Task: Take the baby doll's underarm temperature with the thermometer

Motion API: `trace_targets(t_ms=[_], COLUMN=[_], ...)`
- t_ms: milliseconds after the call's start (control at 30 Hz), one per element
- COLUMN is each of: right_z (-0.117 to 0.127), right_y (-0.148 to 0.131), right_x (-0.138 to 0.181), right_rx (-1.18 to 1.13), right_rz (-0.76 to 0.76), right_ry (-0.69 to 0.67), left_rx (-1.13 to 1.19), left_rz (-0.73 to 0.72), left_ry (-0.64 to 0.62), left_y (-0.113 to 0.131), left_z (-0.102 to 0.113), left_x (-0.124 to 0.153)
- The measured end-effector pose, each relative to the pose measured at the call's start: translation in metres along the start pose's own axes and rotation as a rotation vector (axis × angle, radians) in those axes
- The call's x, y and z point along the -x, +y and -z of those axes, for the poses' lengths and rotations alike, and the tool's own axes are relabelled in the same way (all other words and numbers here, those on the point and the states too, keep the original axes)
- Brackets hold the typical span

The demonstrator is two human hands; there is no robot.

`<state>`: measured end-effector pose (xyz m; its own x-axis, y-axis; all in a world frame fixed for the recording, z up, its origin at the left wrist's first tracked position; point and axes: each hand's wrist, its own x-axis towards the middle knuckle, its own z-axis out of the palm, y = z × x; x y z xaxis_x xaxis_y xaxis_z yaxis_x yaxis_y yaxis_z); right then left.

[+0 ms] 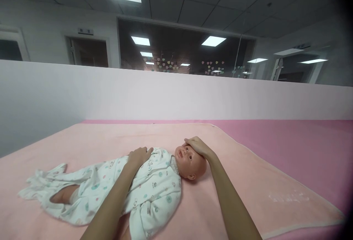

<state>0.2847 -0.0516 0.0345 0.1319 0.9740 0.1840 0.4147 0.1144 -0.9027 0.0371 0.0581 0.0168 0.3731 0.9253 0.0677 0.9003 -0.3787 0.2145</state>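
A baby doll lies on its back on a peach blanket, its head to the right and its legs to the left. It wears white patterned baby clothes with an opening at one leg. My left hand rests flat on the doll's belly, fingers loosely spread and touching the cloth. Over the far side of the doll's head lies my right hand, its palm curved along the forehead and its fingers stretched out. The doll's far arm is hidden behind my left hand and the clothes.
Under the blanket is a pink mat, showing at the right and along the back. A low white wall runs behind it. Beyond stand a dark window with heart stickers and a doorway.
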Motion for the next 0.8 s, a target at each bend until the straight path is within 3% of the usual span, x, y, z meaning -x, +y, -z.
trace_targets(t_ms=[367, 567, 800], right_z=[-0.0003, 0.0003, 0.0005], right_y=[-0.0033, -0.0007, 0.0048], right_x=[0.0011, 0.0011, -0.0022], right_rx=[0.099, 0.105, 0.107], right_rz=[0.043, -0.018, -0.008], right_ry=[0.102, 0.046, 0.069], left_rx=[-0.009, -0.013, -0.013], left_rz=[-0.018, -0.013, -0.014], left_ry=[0.004, 0.003, 0.0], left_y=[-0.0009, -0.0004, 0.0006], left_z=[-0.0012, -0.0006, 0.0004], left_x=[-0.0011, -0.0013, -0.0002])
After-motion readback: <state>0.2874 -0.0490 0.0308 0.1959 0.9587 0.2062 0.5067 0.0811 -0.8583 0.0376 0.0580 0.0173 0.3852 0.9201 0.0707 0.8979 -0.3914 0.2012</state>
